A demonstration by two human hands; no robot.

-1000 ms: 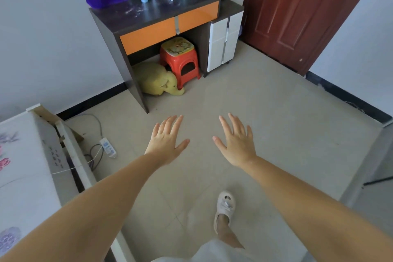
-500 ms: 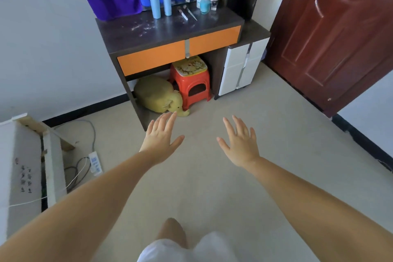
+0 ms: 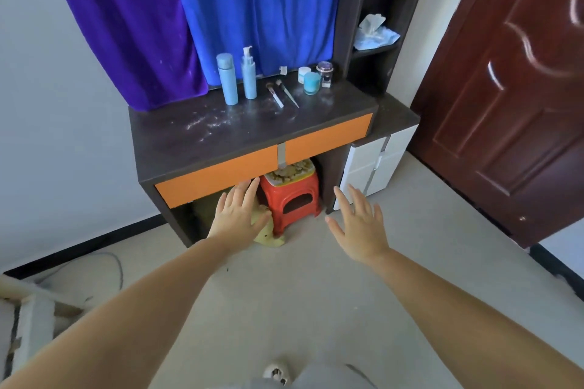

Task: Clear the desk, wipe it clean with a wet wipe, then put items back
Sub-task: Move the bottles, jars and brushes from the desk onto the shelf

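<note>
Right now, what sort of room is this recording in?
Probably a bedroom or dressing corner at home: a dark dressing desk with orange drawer fronts holds pale blue cosmetic bottles and makeup brushes, with a red plastic stool beneath and a brown wooden door beside.

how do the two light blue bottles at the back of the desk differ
The capped light blue bottle has a flat round cap, while the pump-top light blue bottle ends in a white pump nozzle. The capped one looks wider; the pump one is slimmer and reaches higher. The capped one stands left of the pump one. Both stand upright on the dusty dark desk.
</note>
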